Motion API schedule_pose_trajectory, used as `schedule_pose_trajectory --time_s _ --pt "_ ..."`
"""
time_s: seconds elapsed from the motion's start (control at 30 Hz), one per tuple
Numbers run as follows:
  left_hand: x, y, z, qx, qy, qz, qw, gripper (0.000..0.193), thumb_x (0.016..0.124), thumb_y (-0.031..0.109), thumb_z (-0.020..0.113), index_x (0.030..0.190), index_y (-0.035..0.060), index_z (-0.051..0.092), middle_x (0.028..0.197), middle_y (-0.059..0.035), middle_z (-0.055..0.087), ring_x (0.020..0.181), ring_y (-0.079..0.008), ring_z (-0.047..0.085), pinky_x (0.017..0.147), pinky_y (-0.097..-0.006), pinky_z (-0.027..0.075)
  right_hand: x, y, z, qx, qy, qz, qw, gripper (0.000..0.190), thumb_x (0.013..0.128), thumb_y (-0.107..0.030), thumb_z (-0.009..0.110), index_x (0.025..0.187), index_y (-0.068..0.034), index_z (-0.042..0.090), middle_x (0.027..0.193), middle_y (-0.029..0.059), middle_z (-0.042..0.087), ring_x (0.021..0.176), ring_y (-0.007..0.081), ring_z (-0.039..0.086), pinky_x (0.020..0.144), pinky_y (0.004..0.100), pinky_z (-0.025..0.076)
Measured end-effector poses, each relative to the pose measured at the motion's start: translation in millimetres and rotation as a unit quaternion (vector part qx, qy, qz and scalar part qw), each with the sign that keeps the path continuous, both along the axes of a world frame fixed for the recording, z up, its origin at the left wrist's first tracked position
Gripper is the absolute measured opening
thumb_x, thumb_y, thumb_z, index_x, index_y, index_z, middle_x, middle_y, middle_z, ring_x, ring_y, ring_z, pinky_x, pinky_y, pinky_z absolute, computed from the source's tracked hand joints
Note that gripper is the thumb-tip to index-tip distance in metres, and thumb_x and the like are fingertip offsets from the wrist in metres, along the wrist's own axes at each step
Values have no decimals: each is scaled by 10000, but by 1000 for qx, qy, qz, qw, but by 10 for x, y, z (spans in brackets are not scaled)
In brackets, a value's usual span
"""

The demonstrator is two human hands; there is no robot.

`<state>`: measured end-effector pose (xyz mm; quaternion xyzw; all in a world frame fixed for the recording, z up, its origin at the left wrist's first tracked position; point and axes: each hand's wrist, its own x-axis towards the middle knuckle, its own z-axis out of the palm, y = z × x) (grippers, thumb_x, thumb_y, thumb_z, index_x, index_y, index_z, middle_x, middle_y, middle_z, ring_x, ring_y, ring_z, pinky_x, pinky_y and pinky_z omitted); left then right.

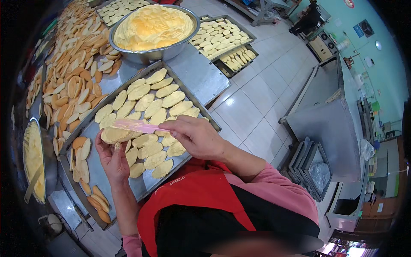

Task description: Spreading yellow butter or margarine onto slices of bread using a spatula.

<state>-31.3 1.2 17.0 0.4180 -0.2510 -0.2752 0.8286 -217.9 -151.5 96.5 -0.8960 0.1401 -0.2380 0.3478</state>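
My left hand (114, 162) grips an oval bread slice (116, 135) by its edges, its top coated with pale yellow cream. A pink plastic spatula (141, 126) is in my right hand (196, 135), its cream-smeared blade lying over the slice. Both hands are above a large metal baking tray (128, 189). Rows of cream-coated oval slices (150, 150) fill much of that tray. Plain slices (80, 157) lie at its left end, with several more bread pieces (99, 204) in the near left corner.
A steel bowl (151, 56) heaped with yellow cream stands beyond the tray. Another cream bowl (48, 163) holds a utensil at far left. Loose bread slices (77, 77) pile up behind. Coated slices fill stacked trays (221, 37) at the back. A person (308, 17) stands far off.
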Motion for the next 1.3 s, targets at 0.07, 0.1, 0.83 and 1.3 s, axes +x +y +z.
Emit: schedule_pose_trajectory --time_s 0.07,0.1,0.83,1.3 --pt "-17 26 -2 23 -16 24 999 539 789 -56 526 1260 102 317 1248 -80 392 1153 -220 420 946 -414 396 -5 -27 48 9 8 13 1000 230 778 -74 554 998 -103 611 727 99 547 679 280 570 591 351 453" --pt "-38 108 2 48 -33 52 997 540 780 -66 533 1250 97 326 1237 -83 400 1153 -218 417 949 -410 390 3 -46 9 13 -12 21 1000 222 772 -62 556 980 -104 619 725 97 552 678 279 571 587 346 453" --pt "100 231 -117 34 -59 31 997 468 790 -49 540 1209 67 366 1217 -93 432 1117 -223 450 903 -422 446 158 -74 -34 -145 42 70 986 280 679 -7 570 922 -129 638 612 76 469 554 262 513 488 370 399" --pt "74 241 -136 23 -79 36 996 494 800 -55 510 1233 103 333 1235 -106 420 1136 -240 442 912 -436 432 215 55 -155 41 61 18 997 190 844 -28 490 990 -38 611 698 92 594 613 163 567 563 256 432"
